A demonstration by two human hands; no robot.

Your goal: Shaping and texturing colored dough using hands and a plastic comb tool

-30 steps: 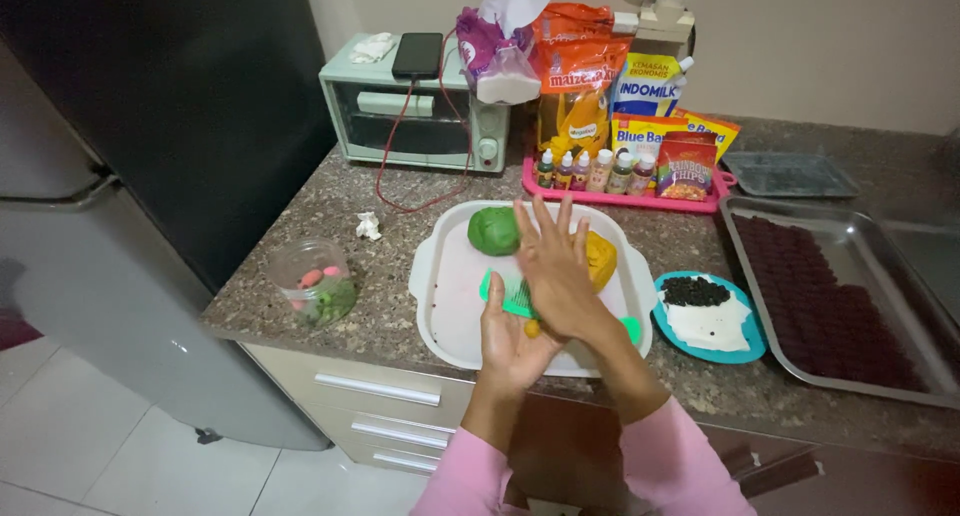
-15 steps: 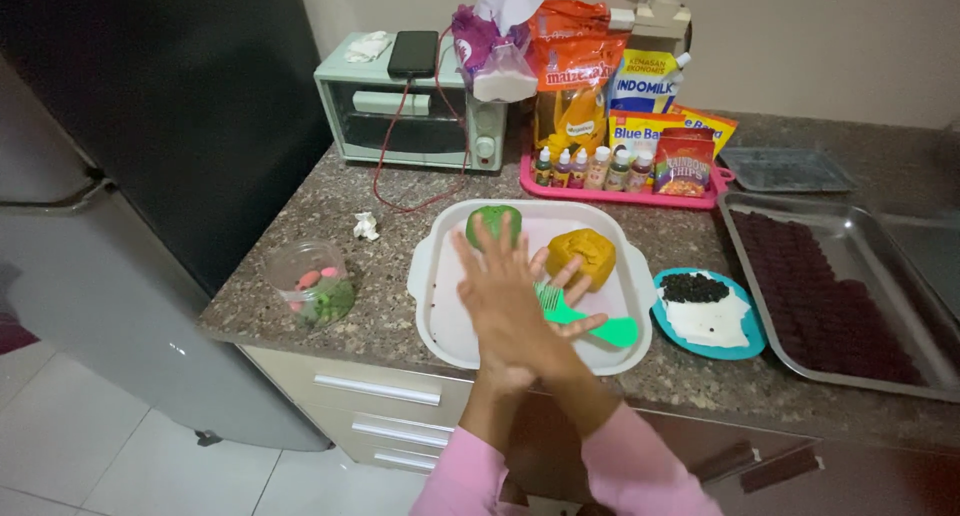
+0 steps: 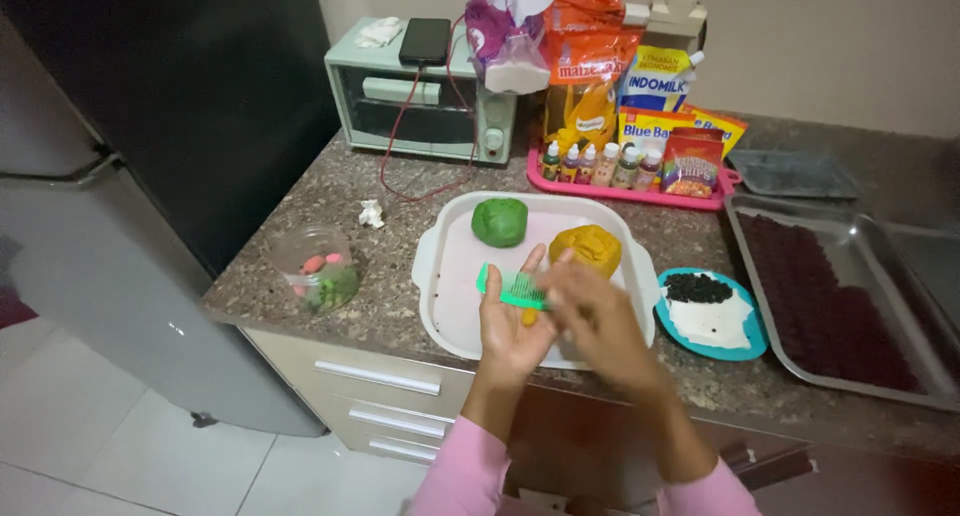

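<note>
My left hand is held palm up over the near edge of a white tray. A small piece of orange dough lies on that palm. My right hand, blurred, presses flat against it from the right. A green comb lies by my left fingertips; I cannot tell whether it rests on the tray or on the fingers. On the tray behind sit a green dough ball and a larger orange dough lump.
A blue plate with black bits and white paper sits right of the tray, then a metal baking pan of dark red pieces. A plastic tub stands left. A toaster oven, a pink tray of small bottles and food packets line the back.
My palms have slid back and forth against each other over the tray. The right hand has drawn back toward me and to the right.
</note>
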